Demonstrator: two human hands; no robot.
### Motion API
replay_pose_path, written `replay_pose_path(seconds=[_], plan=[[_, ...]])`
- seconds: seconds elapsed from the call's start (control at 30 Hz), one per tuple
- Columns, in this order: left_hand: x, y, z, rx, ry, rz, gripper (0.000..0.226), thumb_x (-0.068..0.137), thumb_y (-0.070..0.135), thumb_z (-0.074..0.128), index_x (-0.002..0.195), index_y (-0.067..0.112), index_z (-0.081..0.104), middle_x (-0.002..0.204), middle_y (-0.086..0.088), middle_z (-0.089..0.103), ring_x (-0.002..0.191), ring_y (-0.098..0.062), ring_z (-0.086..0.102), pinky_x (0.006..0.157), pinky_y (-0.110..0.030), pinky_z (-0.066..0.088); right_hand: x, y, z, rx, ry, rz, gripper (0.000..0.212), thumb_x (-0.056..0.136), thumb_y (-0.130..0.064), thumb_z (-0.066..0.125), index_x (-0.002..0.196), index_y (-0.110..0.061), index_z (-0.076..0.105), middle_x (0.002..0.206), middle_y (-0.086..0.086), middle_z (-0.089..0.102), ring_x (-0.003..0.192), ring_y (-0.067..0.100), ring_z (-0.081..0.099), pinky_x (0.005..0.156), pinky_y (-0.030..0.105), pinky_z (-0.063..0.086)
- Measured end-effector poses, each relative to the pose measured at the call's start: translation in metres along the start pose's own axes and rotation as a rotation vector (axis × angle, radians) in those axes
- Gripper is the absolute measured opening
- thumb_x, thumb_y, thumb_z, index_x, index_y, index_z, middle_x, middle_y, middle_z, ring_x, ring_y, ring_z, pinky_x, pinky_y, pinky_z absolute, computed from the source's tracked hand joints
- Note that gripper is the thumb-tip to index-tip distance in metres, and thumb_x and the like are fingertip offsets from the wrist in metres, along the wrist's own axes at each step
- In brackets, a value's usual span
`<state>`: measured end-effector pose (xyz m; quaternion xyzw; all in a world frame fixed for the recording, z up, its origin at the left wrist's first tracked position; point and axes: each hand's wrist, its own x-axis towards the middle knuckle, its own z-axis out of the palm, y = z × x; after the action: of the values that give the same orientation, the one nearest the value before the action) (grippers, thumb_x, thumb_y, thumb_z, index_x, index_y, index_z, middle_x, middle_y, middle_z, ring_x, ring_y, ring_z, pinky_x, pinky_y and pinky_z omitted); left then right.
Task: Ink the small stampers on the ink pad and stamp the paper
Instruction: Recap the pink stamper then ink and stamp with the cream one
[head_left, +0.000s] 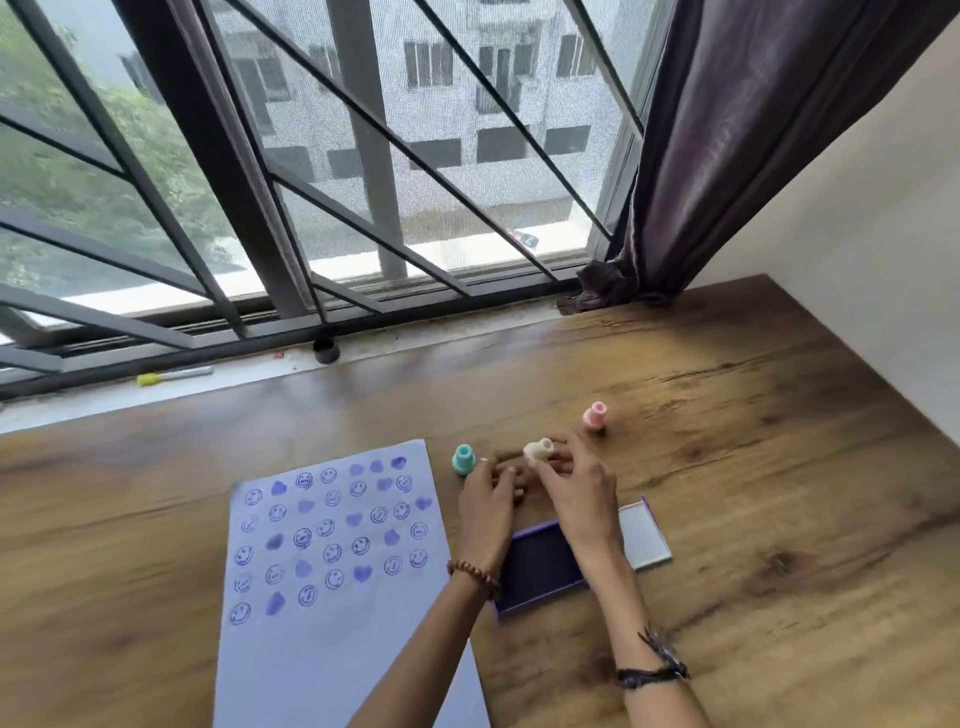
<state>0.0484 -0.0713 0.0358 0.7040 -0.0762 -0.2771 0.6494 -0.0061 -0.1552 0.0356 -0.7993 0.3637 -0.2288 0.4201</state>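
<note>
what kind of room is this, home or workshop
Most likely a home room, upper floor: a wooden desk pushed against a barred window with a purple curtain, apartment blocks outside.

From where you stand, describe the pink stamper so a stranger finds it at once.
Start at the stamped paper on the wooden table, then look right past both hands. The pink stamper stands upright alone, farthest right, unlike the teal stamper beside the paper.
</note>
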Motion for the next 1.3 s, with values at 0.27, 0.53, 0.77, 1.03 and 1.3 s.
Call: replay_pose_path(seconds=[0.27,0.53,0.77,1.03,1.3], plan=[[-0.053,-0.014,-0.038,-0.389,-0.206,-0.072,0.021,0.085,0.006,0.058,0.104,0.012,0.066,0.100,-0.005,0.071,0.097,-0.021,0.067,0.073,-0.018,0.057,-0.069,-0.001,-0.021,0.595,-0.142,0.200,0.015,0.079,-0.010,0.068,0.083,-0.024,0.062,0.077,-0.001,0.073,0.076,0.010,0.069,0.065,0.020,0.056],[-0.079,-0.012,-0.064,-0.260,-0.225,0.001,0.028,0.079,0.004,0.066,0.103,0.020,0.066,0.106,-0.010,0.068,0.097,-0.018,0.065,0.069,-0.016,0.055,-0.098,-0.010,-0.031,0.322,-0.300,0.041,0.020,0.086,-0.014,0.062,0.088,-0.033,0.056,0.086,-0.002,0.069,0.078,0.008,0.065,0.076,0.032,0.054],[-0.090,-0.006,-0.068,-0.303,-0.189,0.036,0.023,0.080,0.004,0.064,0.098,0.019,0.066,0.090,-0.003,0.070,0.082,-0.011,0.066,0.067,-0.015,0.054,-0.119,-0.022,-0.019,-0.024,-0.238,-0.147,0.019,0.095,-0.042,0.032,0.092,-0.024,0.040,0.073,-0.007,0.049,0.064,0.009,0.049,0.059,0.033,0.042],[-0.107,-0.001,-0.066,-0.254,-0.203,0.028,0.022,0.090,0.006,0.048,0.102,0.000,0.066,0.102,-0.021,0.067,0.092,-0.025,0.064,0.081,-0.026,0.054,-0.123,-0.031,-0.020,-0.029,-0.206,-0.209,0.020,0.098,-0.031,0.033,0.078,-0.029,0.036,0.067,-0.013,0.045,0.061,-0.001,0.048,0.050,0.023,0.035],[-0.103,0.000,-0.072,-0.276,-0.201,0.009,0.021,0.084,0.017,0.060,0.096,0.003,0.070,0.092,-0.008,0.073,0.095,-0.022,0.064,0.093,-0.038,0.048,-0.131,-0.037,-0.015,0.092,-0.215,-0.177,0.022,0.095,-0.039,0.037,0.085,-0.019,0.039,0.069,-0.011,0.048,0.063,-0.004,0.049,0.051,0.016,0.036]])
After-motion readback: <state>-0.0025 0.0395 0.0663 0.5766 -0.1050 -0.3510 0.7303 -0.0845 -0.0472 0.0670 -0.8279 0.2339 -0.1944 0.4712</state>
